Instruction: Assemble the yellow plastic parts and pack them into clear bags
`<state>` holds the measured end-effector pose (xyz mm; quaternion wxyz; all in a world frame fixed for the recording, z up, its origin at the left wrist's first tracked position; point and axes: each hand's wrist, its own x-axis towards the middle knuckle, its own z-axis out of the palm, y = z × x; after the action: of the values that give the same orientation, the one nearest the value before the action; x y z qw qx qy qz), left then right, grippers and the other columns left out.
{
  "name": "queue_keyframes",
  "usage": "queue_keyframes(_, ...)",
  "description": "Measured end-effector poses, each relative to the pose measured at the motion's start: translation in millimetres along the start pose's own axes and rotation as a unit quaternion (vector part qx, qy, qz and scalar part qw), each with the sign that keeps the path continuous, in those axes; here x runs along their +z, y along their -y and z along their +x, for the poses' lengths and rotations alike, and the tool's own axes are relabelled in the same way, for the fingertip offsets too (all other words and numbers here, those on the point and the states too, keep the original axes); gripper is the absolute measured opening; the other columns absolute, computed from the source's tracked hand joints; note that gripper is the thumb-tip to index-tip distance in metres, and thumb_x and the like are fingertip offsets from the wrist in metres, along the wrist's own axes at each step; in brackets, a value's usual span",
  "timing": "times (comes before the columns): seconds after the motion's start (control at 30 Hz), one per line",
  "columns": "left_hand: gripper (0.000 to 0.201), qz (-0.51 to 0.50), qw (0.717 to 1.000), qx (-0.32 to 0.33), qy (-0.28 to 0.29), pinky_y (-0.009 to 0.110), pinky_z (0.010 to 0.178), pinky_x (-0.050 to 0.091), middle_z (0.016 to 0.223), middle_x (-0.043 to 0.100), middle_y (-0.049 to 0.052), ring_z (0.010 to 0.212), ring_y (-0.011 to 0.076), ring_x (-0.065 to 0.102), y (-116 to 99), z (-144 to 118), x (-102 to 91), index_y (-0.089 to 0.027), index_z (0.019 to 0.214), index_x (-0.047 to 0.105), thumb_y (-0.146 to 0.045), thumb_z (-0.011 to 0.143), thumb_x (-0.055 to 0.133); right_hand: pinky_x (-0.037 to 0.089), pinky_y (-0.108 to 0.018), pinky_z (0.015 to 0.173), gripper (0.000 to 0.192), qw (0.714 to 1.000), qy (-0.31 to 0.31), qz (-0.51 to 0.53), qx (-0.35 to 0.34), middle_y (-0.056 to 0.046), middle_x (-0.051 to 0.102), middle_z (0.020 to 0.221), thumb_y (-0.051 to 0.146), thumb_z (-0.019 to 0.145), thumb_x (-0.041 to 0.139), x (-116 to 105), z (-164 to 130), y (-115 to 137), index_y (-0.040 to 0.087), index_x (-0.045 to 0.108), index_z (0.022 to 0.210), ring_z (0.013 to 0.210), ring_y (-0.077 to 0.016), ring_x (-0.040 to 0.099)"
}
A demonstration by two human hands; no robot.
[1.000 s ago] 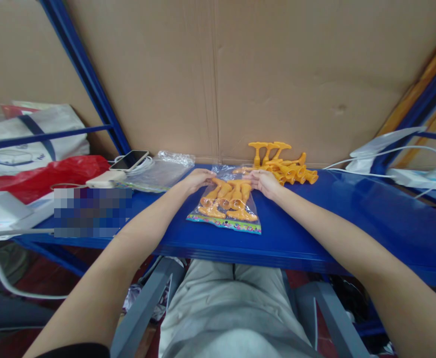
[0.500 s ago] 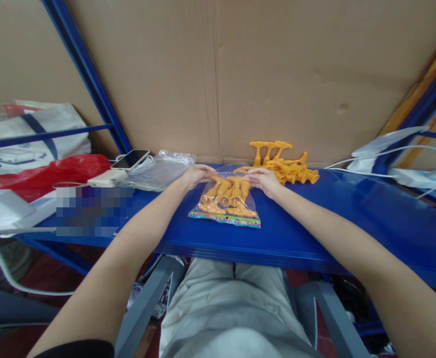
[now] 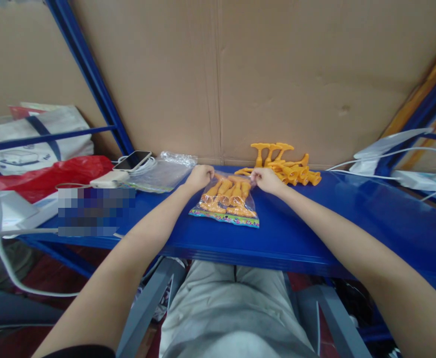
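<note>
Item: clear plastic bag (image 3: 225,201) with a printed coloured strip along its near edge, filled with orange plastic pieces; it lies flat on the blue shelf (image 3: 333,219), directly in front of the person, its open end turned away toward the cardboard backing (image 3: 277,74)

Left hand (image 3: 200,176): curled closed, pinching the far left corner of the bag's mouth

Right hand (image 3: 263,179): likewise curled closed, pinching the far right corner; the two grips sit at opposite ends of the opening, which keeps the top edge stretched between them while the bag's weight rests on the shelf

Loose stock: heap of matching orange T-handled pieces (image 3: 285,164), just beyond the right hand, against the cardboard

Left of bag: stack of empty clear bags (image 3: 161,171), near the left hand; smartphone (image 3: 131,160) on a white power bank (image 3: 108,180); red plastic bag (image 3: 49,171); white tote (image 3: 35,139)

Right end: white cables (image 3: 400,159)
</note>
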<state>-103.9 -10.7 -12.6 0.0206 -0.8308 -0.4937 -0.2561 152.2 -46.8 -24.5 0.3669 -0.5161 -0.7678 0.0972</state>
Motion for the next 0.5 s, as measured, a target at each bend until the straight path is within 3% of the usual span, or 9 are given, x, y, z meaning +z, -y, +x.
queue_keyframes(0.23, 0.035, 0.138, 0.989, 0.062, 0.004, 0.029, 0.083, 0.05, 0.102, 0.069, 0.01, 0.096, 0.0221, 0.066, -14, 0, -14.8, -0.017, 0.095, 0.071, -0.004, 0.081, 0.042, 0.048, -0.025, 0.069, 0.022, 0.988, 0.12, -0.093, -0.019, -0.001, 0.068, 0.064, 0.005, 0.07, 0.049, -22, 8, 18, 0.019, 0.059, 0.057, 0.067, -0.0159, 0.063)
queue_keyframes(0.4, 0.038, 0.179, 0.98, 0.083, 0.004, 0.029, 0.078, 0.051, 0.112, 0.063, 0.009, 0.094, 0.021, 0.067, -24, 8, -25.4, -0.02, 0.11, 0.069, -0.007, 0.088, 0.041, 0.05, -0.028, 0.067, 0.05, 0.974, 0.199, -0.075, 0.073, -0.006, 0.062, 0.053, 0.03, 0.093, 0.049, -32, 25, 30, 0.019, 0.054, 0.045, 0.061, -0.0175, 0.063)
queue_keyframes(0.5, 0.037, 0.202, 0.975, 0.097, -0.007, 0.031, 0.076, 0.05, 0.114, 0.062, 0.01, 0.096, 0.0231, 0.067, -31, 14, -31.1, -0.021, 0.112, 0.068, -0.01, 0.092, 0.039, 0.052, -0.031, 0.064, 0.054, 0.976, 0.183, -0.057, 0.107, -0.006, 0.056, 0.045, 0.049, 0.09, 0.061, -33, 37, 33, 0.02, 0.052, 0.045, 0.056, -0.0187, 0.062)
